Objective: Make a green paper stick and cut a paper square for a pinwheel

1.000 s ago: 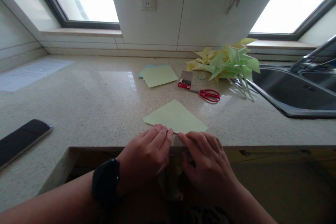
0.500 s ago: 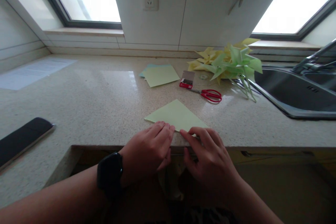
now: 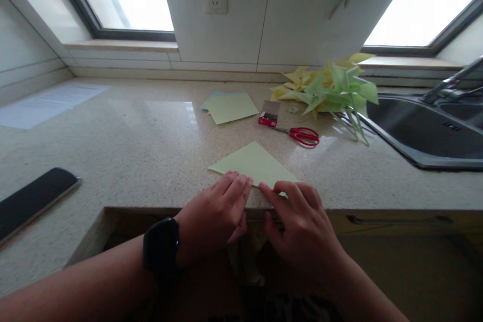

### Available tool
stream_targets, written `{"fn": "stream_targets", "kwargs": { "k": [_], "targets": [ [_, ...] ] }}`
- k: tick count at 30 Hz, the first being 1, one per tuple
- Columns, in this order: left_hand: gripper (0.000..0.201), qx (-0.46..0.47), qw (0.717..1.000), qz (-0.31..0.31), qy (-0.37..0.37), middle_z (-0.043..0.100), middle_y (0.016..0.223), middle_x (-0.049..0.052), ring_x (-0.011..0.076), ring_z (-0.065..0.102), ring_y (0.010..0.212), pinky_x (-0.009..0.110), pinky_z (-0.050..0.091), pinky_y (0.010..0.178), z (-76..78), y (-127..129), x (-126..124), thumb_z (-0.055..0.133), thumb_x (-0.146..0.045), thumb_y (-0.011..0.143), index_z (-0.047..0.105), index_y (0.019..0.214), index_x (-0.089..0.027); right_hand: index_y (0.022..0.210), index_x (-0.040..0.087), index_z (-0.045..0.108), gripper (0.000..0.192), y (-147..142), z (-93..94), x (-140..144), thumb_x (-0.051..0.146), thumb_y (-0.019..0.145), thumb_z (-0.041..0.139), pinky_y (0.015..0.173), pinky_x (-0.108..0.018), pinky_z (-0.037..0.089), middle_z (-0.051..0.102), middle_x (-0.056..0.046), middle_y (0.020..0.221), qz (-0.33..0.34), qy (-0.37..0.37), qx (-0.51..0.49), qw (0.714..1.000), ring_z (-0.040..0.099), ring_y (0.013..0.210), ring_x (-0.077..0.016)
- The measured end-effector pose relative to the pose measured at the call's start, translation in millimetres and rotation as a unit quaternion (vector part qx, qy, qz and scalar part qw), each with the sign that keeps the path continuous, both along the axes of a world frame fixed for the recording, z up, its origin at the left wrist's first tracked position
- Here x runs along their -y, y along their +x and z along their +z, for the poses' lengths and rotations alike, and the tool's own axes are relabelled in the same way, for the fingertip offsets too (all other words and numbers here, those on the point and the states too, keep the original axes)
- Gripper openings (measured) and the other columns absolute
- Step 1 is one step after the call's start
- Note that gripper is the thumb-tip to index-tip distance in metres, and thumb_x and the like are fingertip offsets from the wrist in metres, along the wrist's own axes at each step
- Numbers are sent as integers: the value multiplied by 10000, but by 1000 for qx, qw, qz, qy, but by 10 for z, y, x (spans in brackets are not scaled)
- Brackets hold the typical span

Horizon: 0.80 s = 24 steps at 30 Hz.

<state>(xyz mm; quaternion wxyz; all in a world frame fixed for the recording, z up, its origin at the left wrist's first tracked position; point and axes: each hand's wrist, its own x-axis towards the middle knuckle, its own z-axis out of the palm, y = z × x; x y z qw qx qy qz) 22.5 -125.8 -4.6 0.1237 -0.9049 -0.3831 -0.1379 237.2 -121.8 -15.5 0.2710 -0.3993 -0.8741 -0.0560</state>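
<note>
A pale green sheet of paper [image 3: 257, 162], folded into a triangle, lies near the counter's front edge with its tip pointing away from me. My left hand [image 3: 219, 209] wears a black watch [image 3: 161, 244] on the wrist; its outstretched fingers press flat on the paper's near folded edge. Just to the right, my right hand [image 3: 302, 219] touches the same edge with its index fingertip. Its other fingers bend over the right corner of the paper and hide it. Both thumbs hang below the counter edge, apart from the paper.
Beyond the paper are red-handled scissors [image 3: 304, 136], a small red box [image 3: 268, 114] and stacked paper sheets [image 3: 233, 109]. Yellow and green paper pinwheels [image 3: 335, 88] lie beside the sink [image 3: 415, 131]. At left are a dark elongated object [image 3: 37, 198] and a printed sheet [image 3: 49, 103].
My left fingertips have slid very slightly right along the folded edge. The paper and my right hand look almost unmoved.
</note>
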Motion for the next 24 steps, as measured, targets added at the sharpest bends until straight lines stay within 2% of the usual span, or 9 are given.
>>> {"fn": "stream_targets", "kwargs": {
  "k": [3,10,13,24],
  "targets": [
    [556,3,1000,11,-7,655,1190,235,356,629,1127,451,576,988,20,2,-4,564,-179,848,558,1351,59,1287,110,646,390,-1,-13,-1,170,911,562,893,-468,455,644,-128,1090,2,-2,8,1000,518,997,-297],
    [567,9,1000,-6,-3,655,1234,243,375,609,1188,480,517,1072,-23,-17,-18,563,-187,855,546,1361,67,1300,191,614,376,16,-54,1,191,925,585,895,-464,411,656,-88,1046,-4,13,4,1000,523,983,-286],
    [567,9,1000,-6,-7,657,1231,238,374,606,1192,472,512,1079,-20,-21,-9,559,-190,862,539,1368,65,1270,171,637,346,21,-51,12,203,930,581,907,-472,402,659,-102,1076,-7,17,6,1000,511,1003,-296],
    [618,5,999,1,-32,613,1294,255,393,558,1259,480,438,1146,-2,-5,-22,561,-211,866,494,1409,75,1285,122,635,420,19,-26,-11,259,889,617,904,-483,415,667,-118,1124,6,-7,-7,1000,533,1014,-313]
  ]
}}
